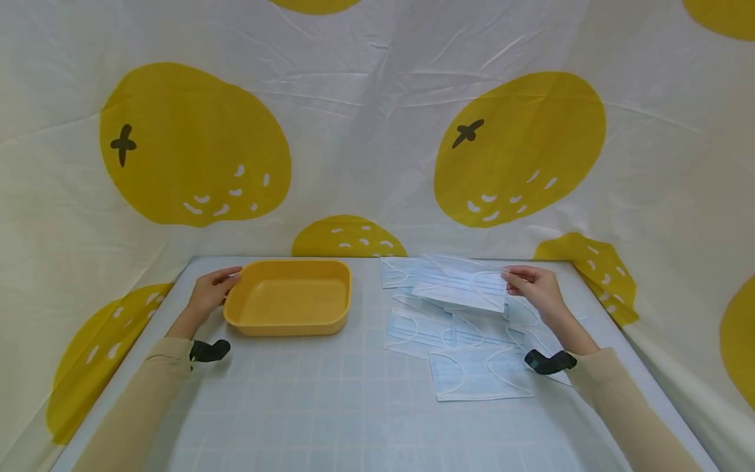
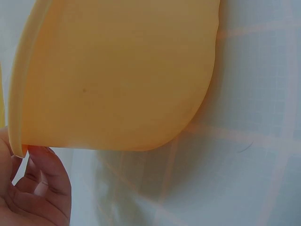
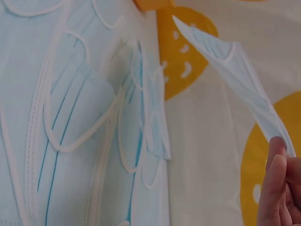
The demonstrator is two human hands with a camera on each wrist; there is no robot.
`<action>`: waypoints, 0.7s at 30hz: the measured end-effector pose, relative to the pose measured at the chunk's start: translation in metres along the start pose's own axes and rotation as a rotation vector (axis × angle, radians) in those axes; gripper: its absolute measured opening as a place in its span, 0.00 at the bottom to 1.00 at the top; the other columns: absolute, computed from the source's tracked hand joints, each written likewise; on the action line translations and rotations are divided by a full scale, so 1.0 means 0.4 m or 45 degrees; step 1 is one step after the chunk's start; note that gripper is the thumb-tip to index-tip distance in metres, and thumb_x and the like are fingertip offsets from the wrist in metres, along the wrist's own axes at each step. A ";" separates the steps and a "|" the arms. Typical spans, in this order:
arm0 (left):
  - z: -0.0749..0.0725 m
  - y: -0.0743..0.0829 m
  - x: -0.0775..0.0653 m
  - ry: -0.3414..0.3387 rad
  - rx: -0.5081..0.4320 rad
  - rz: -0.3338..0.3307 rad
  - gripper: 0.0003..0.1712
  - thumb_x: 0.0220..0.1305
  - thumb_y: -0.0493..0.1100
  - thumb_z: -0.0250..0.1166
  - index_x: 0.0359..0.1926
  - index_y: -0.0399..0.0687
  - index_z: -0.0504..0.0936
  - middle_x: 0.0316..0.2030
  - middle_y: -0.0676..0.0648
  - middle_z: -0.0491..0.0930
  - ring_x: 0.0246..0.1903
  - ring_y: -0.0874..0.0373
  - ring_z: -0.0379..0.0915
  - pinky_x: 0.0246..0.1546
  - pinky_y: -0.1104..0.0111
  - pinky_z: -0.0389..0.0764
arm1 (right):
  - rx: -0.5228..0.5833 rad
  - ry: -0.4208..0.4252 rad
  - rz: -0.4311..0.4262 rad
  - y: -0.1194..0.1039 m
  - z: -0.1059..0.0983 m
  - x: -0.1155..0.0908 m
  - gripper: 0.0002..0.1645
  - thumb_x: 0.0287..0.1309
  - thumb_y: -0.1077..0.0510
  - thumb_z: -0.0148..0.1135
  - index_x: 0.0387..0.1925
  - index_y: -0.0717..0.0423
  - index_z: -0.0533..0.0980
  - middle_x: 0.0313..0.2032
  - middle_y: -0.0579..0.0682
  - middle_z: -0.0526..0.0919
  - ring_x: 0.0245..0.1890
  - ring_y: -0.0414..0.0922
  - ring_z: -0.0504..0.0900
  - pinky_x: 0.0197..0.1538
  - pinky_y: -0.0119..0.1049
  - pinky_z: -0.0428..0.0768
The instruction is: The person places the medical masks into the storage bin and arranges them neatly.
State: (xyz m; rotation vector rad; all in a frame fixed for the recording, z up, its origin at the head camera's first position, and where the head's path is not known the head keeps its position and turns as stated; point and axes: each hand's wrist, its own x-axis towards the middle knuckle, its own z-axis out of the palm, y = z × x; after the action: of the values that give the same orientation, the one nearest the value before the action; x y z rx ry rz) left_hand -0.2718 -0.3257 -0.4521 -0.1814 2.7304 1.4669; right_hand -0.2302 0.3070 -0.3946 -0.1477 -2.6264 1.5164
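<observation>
A yellow-orange rectangular tray (image 1: pixel 288 328) with rounded corners stands at the back left of the table. My left hand (image 1: pixel 209 293) pinches its left rim, the thumb and fingers on either side of the edge in the left wrist view, where the tray wall (image 2: pixel 117 80) fills the upper part. On the right, my right hand (image 1: pixel 535 288) pinches the right end of a light blue face mask (image 1: pixel 460 285). That mask (image 3: pixel 244 80) is raised over the others, its far end reaching away from the fingertips (image 3: pixel 277 143). Below it several more face masks (image 1: pixel 480 377) lie spread and overlapping.
The table (image 1: pixel 295 406) has a pale blue cover with a faint grid. A white cloth (image 1: pixel 366 151) with big yellow fruit prints hangs behind and at both sides. A dark strap-like device (image 1: pixel 209 351) is at the left wrist, another (image 1: pixel 550 362) at the right.
</observation>
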 end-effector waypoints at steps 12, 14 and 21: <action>0.004 0.002 0.004 0.021 -0.013 -0.026 0.32 0.73 0.56 0.48 0.69 0.42 0.65 0.57 0.33 0.71 0.33 0.66 0.71 0.32 0.78 0.79 | 0.050 -0.063 -0.012 -0.058 0.058 0.009 0.30 0.63 0.47 0.60 0.57 0.67 0.74 0.30 0.31 0.78 0.28 0.32 0.79 0.38 0.22 0.80; 0.005 0.003 0.005 0.025 -0.016 -0.033 0.32 0.73 0.56 0.47 0.69 0.42 0.64 0.57 0.33 0.71 0.34 0.65 0.71 0.32 0.78 0.79 | 0.071 -0.079 -0.017 -0.067 0.070 0.012 0.30 0.63 0.48 0.60 0.57 0.68 0.74 0.30 0.31 0.79 0.27 0.32 0.79 0.38 0.22 0.80; 0.009 0.002 0.006 0.036 -0.022 -0.054 0.31 0.74 0.55 0.47 0.69 0.42 0.64 0.58 0.32 0.71 0.35 0.64 0.71 0.32 0.78 0.79 | 0.104 -0.108 -0.040 -0.089 0.114 0.019 0.28 0.63 0.49 0.61 0.56 0.67 0.75 0.29 0.34 0.80 0.27 0.33 0.79 0.38 0.22 0.80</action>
State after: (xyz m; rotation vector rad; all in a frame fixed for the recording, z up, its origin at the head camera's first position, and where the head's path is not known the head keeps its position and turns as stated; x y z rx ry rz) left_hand -0.2743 -0.3223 -0.4535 -0.2606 2.7189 1.4890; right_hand -0.2453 0.2513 -0.3860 -0.0361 -2.6114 1.6522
